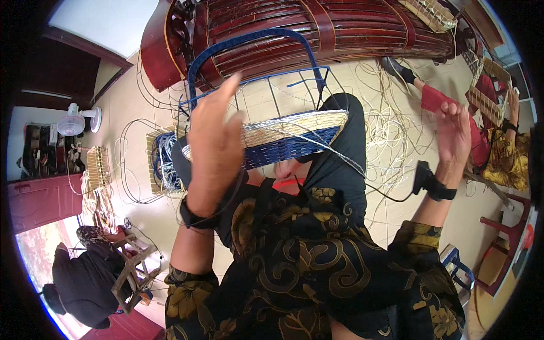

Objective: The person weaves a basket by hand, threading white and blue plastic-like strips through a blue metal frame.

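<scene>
A half-woven basket (294, 148) rests across my lap. It has a blue wrapped handle (249, 37), an upright wire frame, a cream woven band and a blue woven band below. My left hand (215, 139), smeared by motion, is over the basket's left side; its grip cannot be made out. My right hand (453, 133) is raised far out to the right, apart from the basket, fingers curled in; anything in them is too small to see. A pale cord (334, 152) slants from the weave toward the lower right. A black device is strapped to my right wrist.
A dark red slatted bench (362, 25) stands ahead. Loose pale cord (391, 136) lies tangled on the floor at right, beside a co-worker in a gold-patterned shirt (507, 161). At left are a basket of cord (164, 161), a white fan (71, 122) and a person in black (85, 286).
</scene>
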The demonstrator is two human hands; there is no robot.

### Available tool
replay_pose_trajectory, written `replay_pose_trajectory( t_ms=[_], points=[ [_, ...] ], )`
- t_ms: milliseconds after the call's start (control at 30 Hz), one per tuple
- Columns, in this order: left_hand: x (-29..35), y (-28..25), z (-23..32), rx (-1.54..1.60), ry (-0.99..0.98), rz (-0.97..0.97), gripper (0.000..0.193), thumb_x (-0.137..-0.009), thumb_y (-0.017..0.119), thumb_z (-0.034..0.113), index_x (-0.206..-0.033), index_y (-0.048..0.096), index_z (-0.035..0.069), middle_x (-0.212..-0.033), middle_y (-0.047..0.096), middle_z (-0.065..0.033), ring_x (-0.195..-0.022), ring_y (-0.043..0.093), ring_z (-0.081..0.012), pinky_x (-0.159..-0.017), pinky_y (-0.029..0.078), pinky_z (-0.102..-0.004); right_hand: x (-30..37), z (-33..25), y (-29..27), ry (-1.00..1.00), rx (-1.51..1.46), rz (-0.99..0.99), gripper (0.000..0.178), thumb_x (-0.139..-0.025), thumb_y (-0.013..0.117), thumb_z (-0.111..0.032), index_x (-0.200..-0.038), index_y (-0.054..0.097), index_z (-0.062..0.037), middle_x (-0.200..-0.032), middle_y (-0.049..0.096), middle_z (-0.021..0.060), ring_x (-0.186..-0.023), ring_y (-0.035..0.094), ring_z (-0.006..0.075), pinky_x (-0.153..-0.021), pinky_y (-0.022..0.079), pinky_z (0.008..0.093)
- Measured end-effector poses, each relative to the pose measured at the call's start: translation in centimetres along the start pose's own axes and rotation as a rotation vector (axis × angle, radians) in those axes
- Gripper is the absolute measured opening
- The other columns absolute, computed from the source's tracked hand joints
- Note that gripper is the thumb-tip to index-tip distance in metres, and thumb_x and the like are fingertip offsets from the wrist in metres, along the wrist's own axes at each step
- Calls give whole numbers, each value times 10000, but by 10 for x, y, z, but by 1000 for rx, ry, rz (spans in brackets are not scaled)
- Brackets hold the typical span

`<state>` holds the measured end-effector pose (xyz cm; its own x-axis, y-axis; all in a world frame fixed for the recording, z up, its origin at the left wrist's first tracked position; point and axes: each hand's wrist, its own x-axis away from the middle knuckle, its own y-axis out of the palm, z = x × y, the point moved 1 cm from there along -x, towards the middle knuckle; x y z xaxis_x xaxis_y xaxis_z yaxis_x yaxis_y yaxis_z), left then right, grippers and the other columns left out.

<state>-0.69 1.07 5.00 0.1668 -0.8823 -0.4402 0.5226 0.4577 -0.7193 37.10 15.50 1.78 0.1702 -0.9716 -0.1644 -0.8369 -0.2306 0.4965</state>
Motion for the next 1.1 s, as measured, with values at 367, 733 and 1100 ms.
replay_pose_trajectory(
  t_ms=[367,733,1100],
  points=[
    [32,-2,-28,136,-124,-35,225,-765,550,-14,-986,585,11,-993,605,-129,-960,560,-258,-855,410,-314,5,-94,42,-806,1044,574,233,-845,584,-162,-977,556,27,-880,573,67,-770,537,131,-698,439,233],
    [39,7,-9,153,0,-1,186,-769,546,-22,-946,589,10,-970,598,-129,-967,557,-270,-856,420,-331,48,77,184,-259,1499,-680,222,-720,649,-154,-876,547,-34,-751,580,115,-695,561,308,-625,438,381],
    [38,58,18,-135,197,-150,435,-721,546,107,-1132,490,-26,-1066,508,-149,-1074,452,-297,-957,268,-483,75,73,177,-93,1095,-769,111,-810,567,-145,-796,571,-34,-646,554,118,-614,550,289,-586,447,379]
  ],
)
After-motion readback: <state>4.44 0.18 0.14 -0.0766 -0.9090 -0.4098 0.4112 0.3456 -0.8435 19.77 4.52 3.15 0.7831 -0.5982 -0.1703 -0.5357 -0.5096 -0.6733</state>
